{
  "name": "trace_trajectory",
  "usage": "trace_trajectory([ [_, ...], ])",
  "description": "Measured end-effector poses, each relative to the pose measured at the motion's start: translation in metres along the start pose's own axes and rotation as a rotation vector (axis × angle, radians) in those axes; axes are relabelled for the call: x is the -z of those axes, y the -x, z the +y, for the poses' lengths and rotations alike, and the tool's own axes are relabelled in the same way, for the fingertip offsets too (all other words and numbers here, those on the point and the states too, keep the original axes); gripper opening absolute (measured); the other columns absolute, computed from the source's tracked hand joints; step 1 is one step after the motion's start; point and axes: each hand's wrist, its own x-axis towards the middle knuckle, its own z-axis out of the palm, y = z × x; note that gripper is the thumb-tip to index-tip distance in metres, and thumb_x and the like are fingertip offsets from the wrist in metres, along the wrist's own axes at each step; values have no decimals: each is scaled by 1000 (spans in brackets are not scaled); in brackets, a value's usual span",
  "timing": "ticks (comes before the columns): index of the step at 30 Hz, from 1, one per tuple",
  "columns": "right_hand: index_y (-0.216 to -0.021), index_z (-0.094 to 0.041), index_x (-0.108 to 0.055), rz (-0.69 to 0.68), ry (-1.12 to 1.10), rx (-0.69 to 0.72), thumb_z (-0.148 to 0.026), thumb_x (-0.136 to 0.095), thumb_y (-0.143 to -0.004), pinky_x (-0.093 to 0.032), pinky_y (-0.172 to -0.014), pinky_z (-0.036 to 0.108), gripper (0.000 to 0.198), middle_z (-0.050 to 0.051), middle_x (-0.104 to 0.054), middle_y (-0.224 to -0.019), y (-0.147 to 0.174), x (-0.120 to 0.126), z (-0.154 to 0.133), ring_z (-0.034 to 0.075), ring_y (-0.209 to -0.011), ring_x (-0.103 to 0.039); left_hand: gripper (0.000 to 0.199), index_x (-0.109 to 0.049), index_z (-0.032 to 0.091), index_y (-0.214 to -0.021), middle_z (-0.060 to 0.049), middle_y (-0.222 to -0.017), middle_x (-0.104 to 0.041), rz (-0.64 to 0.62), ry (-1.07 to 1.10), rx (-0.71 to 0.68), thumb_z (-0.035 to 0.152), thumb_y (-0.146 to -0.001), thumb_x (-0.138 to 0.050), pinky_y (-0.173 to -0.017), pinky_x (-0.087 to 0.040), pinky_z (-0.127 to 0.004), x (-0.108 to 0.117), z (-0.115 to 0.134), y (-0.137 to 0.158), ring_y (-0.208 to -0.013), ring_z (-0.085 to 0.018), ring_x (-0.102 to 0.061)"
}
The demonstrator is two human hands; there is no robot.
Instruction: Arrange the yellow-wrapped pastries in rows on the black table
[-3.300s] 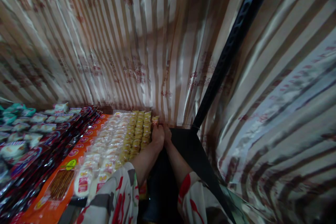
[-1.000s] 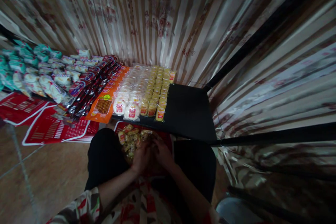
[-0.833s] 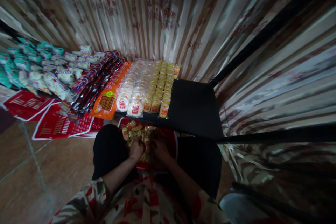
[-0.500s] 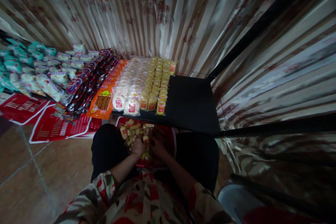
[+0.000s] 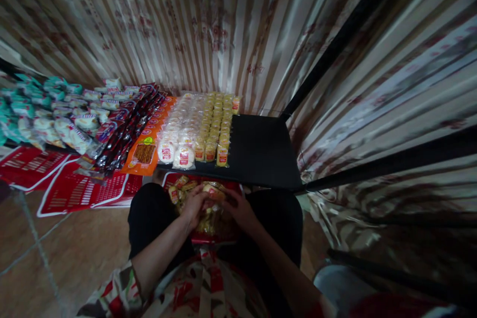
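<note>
Between my knees sits a red basket with yellow-wrapped snack packs heaped in it. Above the heap, my left hand and my right hand hold one wrapped snack pack between them, its red label showing. Both sets of fingers are closed around its ends. On the black shelf just beyond, rows of similar yellow packs stand beside rows of white packs.
Further left on the shelf lie an orange pretzel-stick bag, dark red packets, blue-and-white packs and teal packs. Red baskets stand below at left. A black frame bar and a striped curtain bound the shelf.
My hands have come up out of the heap and together, now holding a snack pack between them. The view has shifted slightly, moving the shelf a little left and down.
</note>
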Motion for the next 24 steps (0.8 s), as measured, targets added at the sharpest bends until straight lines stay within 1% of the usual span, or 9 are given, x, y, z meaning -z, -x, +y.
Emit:
trace_trajectory([
  [2, -105, -22, -63, 55, -24, 42, -30, -63, -68, -47, -90, 38, 37, 5, -67, -107, 0, 13, -11, 21, -97, -62, 35, -55, 19, -95, -1, -77, -67, -102, 134, -29, 18, -63, -68, -64, -50, -23, -9, 5, 9, -64, -11, -63],
  [4, -108, -22, -60, 115, -76, 66, -31, -65, -68, -48, -90, 37, 41, 6, -66, -108, -3, 27, -21, 20, -97, -62, 36, -55, 18, -91, -2, -81, -67, -176, 213, -63, 18, -59, -72, -68, -51, -24, -19, 6, 13, -71, -13, -65],
  [8, -111, -20, -57, 224, -203, 42, -38, -67, -66, -52, -81, 33, 49, 9, -65, -106, -15, 51, -36, 18, -88, -64, 39, -54, 17, -81, -2, -74, -67, -245, 165, -78, 28, -53, -79, -62, -51, -27, -40, 6, 11, -67, -16, -65],
  [10, -110, -19, -57, 275, -233, 14, -40, -68, -66, -52, -76, 31, 51, 9, -66, -105, -21, 60, -41, 18, -87, -64, 40, -55, 15, -77, -2, -70, -67, -266, 120, -70, 31, -51, -80, -60, -50, -27, -54, 7, 10, -65, -17, -64],
  [12, -109, -18, -57, 316, -235, -9, -42, -67, -66, -52, -72, 29, 50, 9, -66, -101, -26, 64, -45, 18, -87, -64, 37, -55, 15, -76, -2, -69, -67, -278, 123, -73, 32, -53, -79, -61, -49, -26, -69, 9, 10, -65, -16, -64],
  [14, -105, -18, -57, 337, -242, -13, -43, -67, -66, -53, -71, 28, 48, 8, -67, -97, -31, 67, -46, 18, -85, -65, 33, -54, 16, -77, -2, -70, -68, -267, 166, -79, 29, -58, -77, -63, -50, -25, -86, 11, 10, -65, -15, -65],
  [18, -101, -19, -54, 342, -293, -10, -40, -68, -62, -53, -71, 30, 47, 6, -69, -88, -47, 75, -48, 19, -79, -66, 28, -46, 18, -81, -1, -69, -67, -177, 222, -86, 19, -68, -71, -63, -52, -24, -120, 17, 4, -63, -13, -65],
  [21, -103, -19, -54, 344, -275, 21, -36, -68, -60, -54, -70, 31, 49, 5, -69, -84, -64, 87, -51, 19, -76, -66, 26, -42, 18, -83, 0, -67, -64, -138, 240, -102, 14, -73, -67, -62, -53, -25, -143, 25, -9, -59, -11, -64],
  [24, -105, -18, -56, 368, -240, 78, -34, -67, -59, -53, -73, 32, 50, 5, -69, -84, -87, 100, -55, 19, -78, -66, 21, -42, 18, -84, 0, -70, -63, -83, 221, -80, 12, -77, -62, -61, -53, -26, -162, 37, -26, -54, -9, -62],
])
